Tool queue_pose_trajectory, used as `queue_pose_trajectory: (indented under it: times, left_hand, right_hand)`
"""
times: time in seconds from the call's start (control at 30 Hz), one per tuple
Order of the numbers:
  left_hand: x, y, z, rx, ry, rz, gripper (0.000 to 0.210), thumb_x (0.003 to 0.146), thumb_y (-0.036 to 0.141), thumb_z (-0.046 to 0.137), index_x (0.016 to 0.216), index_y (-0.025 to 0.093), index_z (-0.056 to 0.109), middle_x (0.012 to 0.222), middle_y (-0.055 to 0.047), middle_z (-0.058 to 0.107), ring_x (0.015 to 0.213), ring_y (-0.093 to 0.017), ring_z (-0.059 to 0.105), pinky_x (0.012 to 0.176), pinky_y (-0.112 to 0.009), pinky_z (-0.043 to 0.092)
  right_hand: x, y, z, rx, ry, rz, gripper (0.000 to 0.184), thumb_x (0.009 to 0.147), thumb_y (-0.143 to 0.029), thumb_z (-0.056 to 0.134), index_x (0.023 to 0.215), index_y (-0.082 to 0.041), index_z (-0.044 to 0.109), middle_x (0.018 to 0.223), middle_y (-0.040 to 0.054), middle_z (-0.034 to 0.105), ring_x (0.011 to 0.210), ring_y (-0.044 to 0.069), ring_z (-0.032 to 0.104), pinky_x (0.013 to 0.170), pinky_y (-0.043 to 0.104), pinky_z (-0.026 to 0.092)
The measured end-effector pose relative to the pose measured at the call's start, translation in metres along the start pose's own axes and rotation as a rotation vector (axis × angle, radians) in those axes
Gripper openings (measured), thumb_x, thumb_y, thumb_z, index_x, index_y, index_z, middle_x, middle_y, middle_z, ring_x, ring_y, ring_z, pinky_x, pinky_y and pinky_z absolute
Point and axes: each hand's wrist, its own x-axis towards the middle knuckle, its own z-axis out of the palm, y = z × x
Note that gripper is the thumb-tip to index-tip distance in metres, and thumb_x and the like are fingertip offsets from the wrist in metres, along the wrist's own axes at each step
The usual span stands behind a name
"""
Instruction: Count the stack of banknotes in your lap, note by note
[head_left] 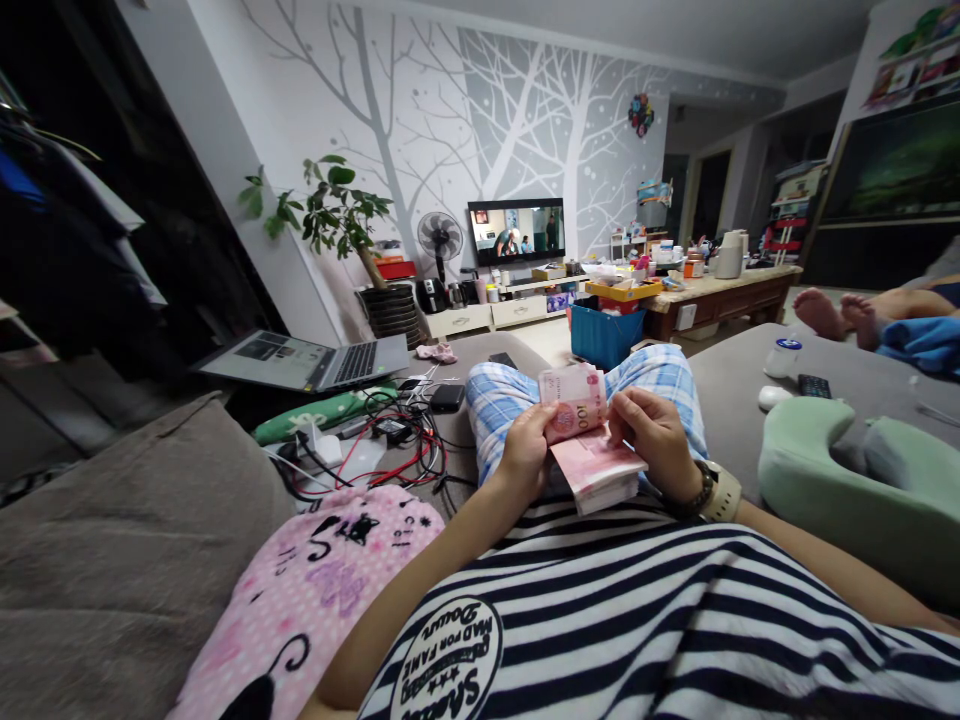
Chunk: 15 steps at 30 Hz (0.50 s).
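Above the plaid trousers (pixel 491 395), pink banknotes (pixel 574 410) under close grip

Low over the lap, just in front of the striped shirt (pixel 592 600), the banknotes form a bundle bent across its middle: the far part stands up with a "100" showing, while the near part slopes down toward the body, its lower edge fanned into several layers.

Handling them well would seem to call for a firm left thumb near the fold, the near corners kept level, and the right fingertips easing a single note from the right edge at a time. Crisp notes may cling in pairs, so a light rub between thumb and finger should help; too loose a hold could let the fanned layers slide.

At the bundle's left edge, the left hand (pixel 526 445) is closed firmly, its thumb pressed over the face of the raised part; the fingers behind are hidden. At the right edge, the right hand (pixel 660 440), with a watch (pixel 721 492) at its wrist, has its fingers curled in close, tips against the paper. Whether they pinch one note, several or merely touch cannot be told.

Toward the sofa's (pixel 731 370) left edge sit tangled cables (pixel 420 440) and a laptop (pixel 300 360), well apart from the notes.
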Motion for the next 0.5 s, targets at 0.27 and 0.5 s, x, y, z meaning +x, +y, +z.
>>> queue_pose_trajectory:
  times: [0.27, 0.5]
  left_hand:
    - [-0.005, 0.004, 0.002, -0.003, -0.07, -0.04, 0.02, 0.072, 0.022, 0.073, 0.09, 0.013, 0.073, 0.088, -0.012, 0.079, 0.107, -0.034, 0.073, 0.098, -0.049, 0.057]
    - [-0.011, 0.006, 0.004, 0.016, -0.155, -0.071, 0.031, 0.068, 0.023, 0.079, 0.097, 0.013, 0.072, 0.094, -0.012, 0.079, 0.107, -0.034, 0.073, 0.099, -0.05, 0.056]
  right_hand:
    - [0.009, 0.007, -0.004, -0.08, 0.131, -0.009, 0.047, 0.077, -0.058, 0.077, 0.063, -0.021, 0.054, 0.053, -0.0051, 0.049, 0.052, 0.011, 0.04, 0.054, 0.028, 0.033]
    - [0.012, 0.014, -0.005, -0.072, 0.095, -0.008, 0.045, 0.082, -0.056, 0.074, 0.062, -0.021, 0.053, 0.056, -0.0045, 0.049, 0.055, 0.011, 0.041, 0.055, 0.029, 0.032]
